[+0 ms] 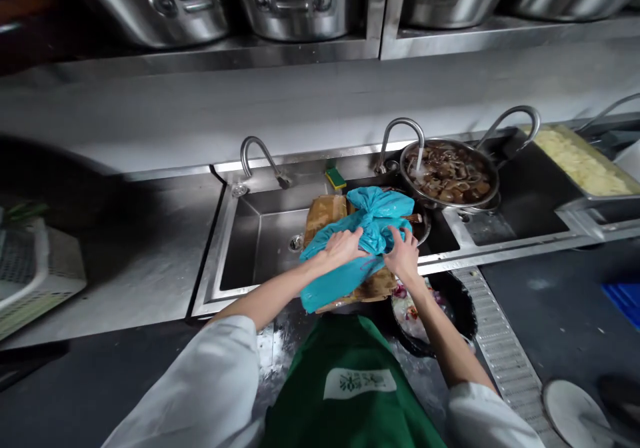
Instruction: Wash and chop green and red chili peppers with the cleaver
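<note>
A knotted blue plastic bag [345, 278] lies over brown cardboard [323, 215] across the front edge of the sink. My left hand [345, 247] is closed on the bag just left of its knot. On the right side of the knot, my right hand [403, 253] grips the gathered plastic, its fingers curled into it. Behind and right of the bag, part of a dark round pan with a brown stick-like piece [414, 219] shows; the bag hides the rest.
Water runs from a faucet [403, 123] into a metal bowl of brown food pieces [453, 175]. A yellow-green sponge [335, 179] sits on the sink's back ledge. A black bin [465, 308] stands on the floor. Large pots [295, 8] line the shelf above; a white basket [45, 268] is left.
</note>
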A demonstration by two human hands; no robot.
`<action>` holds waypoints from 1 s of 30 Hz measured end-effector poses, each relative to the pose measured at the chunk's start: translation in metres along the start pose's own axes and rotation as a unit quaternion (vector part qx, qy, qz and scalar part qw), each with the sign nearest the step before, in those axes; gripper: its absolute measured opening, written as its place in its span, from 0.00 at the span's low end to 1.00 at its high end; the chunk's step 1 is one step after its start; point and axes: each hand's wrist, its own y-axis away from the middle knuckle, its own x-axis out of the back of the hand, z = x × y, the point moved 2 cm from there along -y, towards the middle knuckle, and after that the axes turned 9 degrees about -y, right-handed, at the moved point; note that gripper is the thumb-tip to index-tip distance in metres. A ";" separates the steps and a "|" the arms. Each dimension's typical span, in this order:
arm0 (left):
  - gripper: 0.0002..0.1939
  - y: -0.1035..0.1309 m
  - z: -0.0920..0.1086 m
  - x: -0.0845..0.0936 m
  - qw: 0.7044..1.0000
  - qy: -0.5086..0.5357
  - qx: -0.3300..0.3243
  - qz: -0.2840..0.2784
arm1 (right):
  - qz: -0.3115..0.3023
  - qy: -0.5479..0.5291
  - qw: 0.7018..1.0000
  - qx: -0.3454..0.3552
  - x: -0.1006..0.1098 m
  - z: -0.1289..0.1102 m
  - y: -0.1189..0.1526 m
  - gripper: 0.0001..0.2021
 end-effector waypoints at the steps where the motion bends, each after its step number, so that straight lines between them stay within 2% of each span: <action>1: 0.27 0.001 -0.003 0.001 1.000 -0.007 0.014 0.000 | -0.005 -0.006 1.000 -0.007 0.000 0.000 0.004 0.36; 4: 0.23 0.011 -0.016 0.006 0.998 -0.032 0.052 0.020 | -0.014 -0.019 1.000 -0.019 0.001 0.002 0.013 0.32; 8: 0.22 0.032 -0.029 0.015 0.994 -0.067 0.028 0.079 | -0.023 -0.062 0.998 -0.006 0.000 0.014 0.015 0.30; 10: 0.22 0.045 -0.035 0.017 0.993 -0.075 0.019 0.089 | -0.025 -0.102 0.995 0.002 -0.003 0.022 0.012 0.29; 14: 0.30 0.073 -0.053 0.018 0.996 -0.062 0.025 0.066 | -0.045 -0.171 0.984 -0.005 -0.009 0.036 0.000 0.25; 18: 0.39 0.101 -0.078 0.009 0.992 -0.013 0.098 0.076 | -0.045 -0.207 0.977 -0.003 -0.010 0.051 -0.012 0.20; 22: 0.45 0.130 -0.090 -0.004 0.983 0.081 0.119 0.110 | -0.016 -0.263 0.962 -0.070 -0.008 0.077 -0.030 0.15; 27: 0.43 0.163 -0.096 -0.018 0.973 0.095 0.160 0.140 | -0.025 -0.367 0.908 -0.202 -0.013 0.107 -0.045 0.10; 28: 0.40 0.164 -0.098 -0.020 0.969 0.103 0.173 0.142 | -0.037 -0.367 0.906 -0.207 -0.012 0.109 -0.046 0.09; 30: 0.32 0.153 -0.102 -0.021 0.957 0.152 0.198 0.145 | -0.079 -0.307 0.931 -0.180 -0.002 0.108 -0.044 0.06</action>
